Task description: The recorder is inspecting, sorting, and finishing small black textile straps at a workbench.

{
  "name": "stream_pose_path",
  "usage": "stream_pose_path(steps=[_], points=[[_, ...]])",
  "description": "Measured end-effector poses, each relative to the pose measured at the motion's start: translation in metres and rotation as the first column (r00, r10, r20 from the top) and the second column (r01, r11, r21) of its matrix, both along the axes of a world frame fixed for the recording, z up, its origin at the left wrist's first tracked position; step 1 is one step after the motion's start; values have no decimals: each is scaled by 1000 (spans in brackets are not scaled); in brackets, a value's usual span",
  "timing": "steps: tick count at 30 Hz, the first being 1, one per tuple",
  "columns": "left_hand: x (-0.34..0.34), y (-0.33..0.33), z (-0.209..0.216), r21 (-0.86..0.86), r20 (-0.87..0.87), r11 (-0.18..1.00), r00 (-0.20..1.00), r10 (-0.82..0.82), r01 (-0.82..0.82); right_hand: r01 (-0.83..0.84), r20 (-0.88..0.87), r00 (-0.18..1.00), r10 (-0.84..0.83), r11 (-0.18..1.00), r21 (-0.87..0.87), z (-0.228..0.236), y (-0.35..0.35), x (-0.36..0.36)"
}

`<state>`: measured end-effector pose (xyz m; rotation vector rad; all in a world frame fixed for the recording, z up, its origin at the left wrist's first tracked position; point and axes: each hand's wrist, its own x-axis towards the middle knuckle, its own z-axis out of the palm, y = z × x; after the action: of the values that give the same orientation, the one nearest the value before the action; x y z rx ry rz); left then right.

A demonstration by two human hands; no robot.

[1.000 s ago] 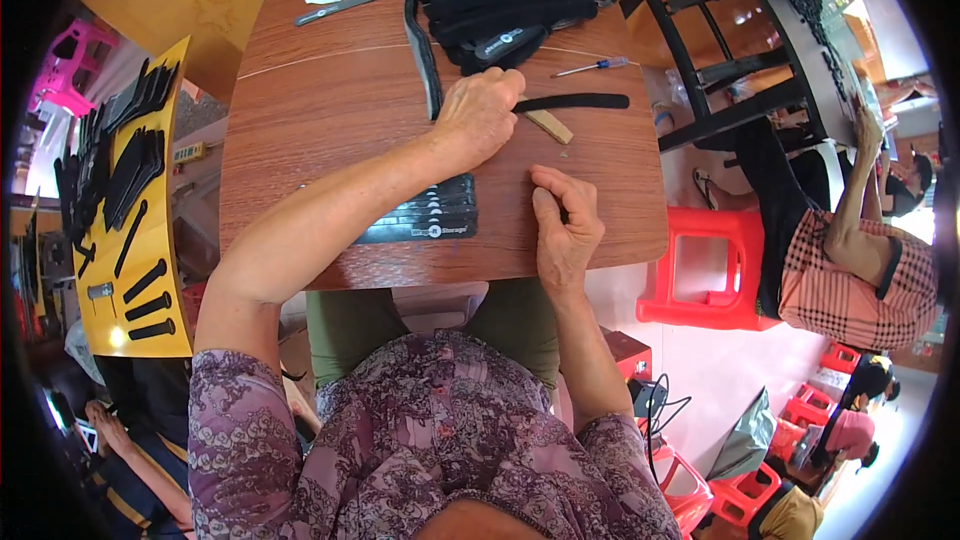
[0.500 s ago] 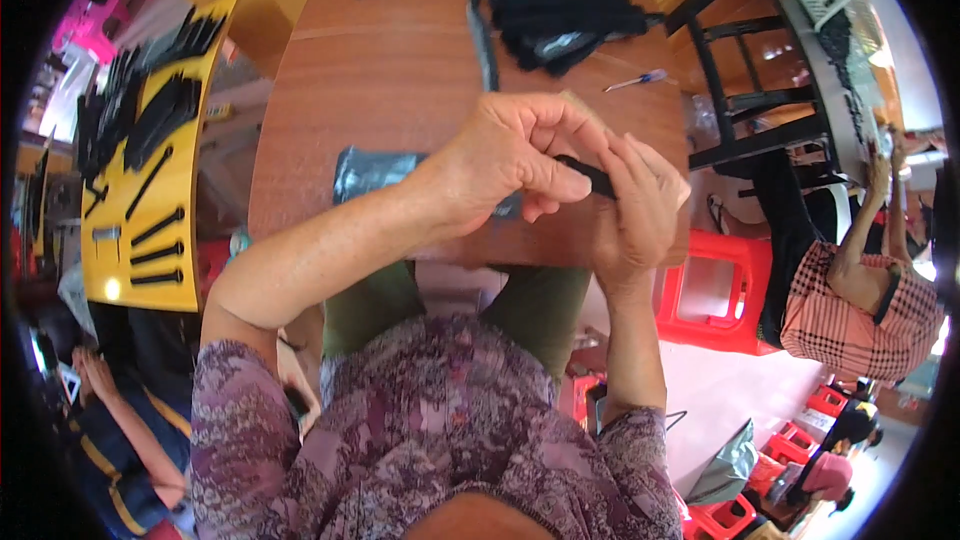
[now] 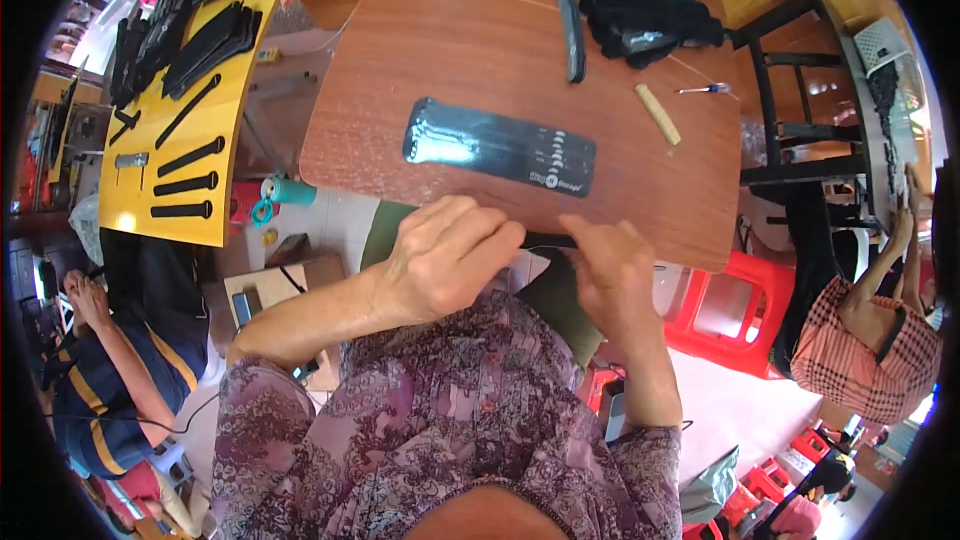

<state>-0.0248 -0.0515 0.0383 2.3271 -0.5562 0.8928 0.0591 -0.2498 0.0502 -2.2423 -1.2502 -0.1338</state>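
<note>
While left hand (image 3: 450, 256) and right hand (image 3: 617, 268) pinch an apparently unfinished strip (image 3: 549, 239), straps (image 3: 640, 15) at worktop's (image 3: 470, 45) far-right corner appear outstanding.

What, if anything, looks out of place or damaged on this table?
Nothing looks spilled or damaged. One grey strap looks slightly askew: at the left edge of the dark pile, it juts toward the near side while the pile runs sideways.
</note>
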Motion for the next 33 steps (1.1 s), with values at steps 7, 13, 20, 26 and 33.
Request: stream_pose_path(steps=[7,13,20,26,33], points=[[-23,30,9,-294,-382,935,921,76,-199,-75,-264,960,92,994,74,11,-2,-6],[-28,52,-4,-586,-711,628,697,-96,-512,55,-405,913,-38,998,28,-3,-16,5],[-14,66,-10,-527,-814,575,566,-130,-626,340,-850,502,-158,940,26,-8,-8,13],[-7,72,-20,-517,-829,570,538,-150,-638,395,-891,444,-92,913,102,-22,-8,18],[0,77,-19,-553,-831,466,497,-249,-691,448,-915,389,-103,889,90,-29,-8,20]])
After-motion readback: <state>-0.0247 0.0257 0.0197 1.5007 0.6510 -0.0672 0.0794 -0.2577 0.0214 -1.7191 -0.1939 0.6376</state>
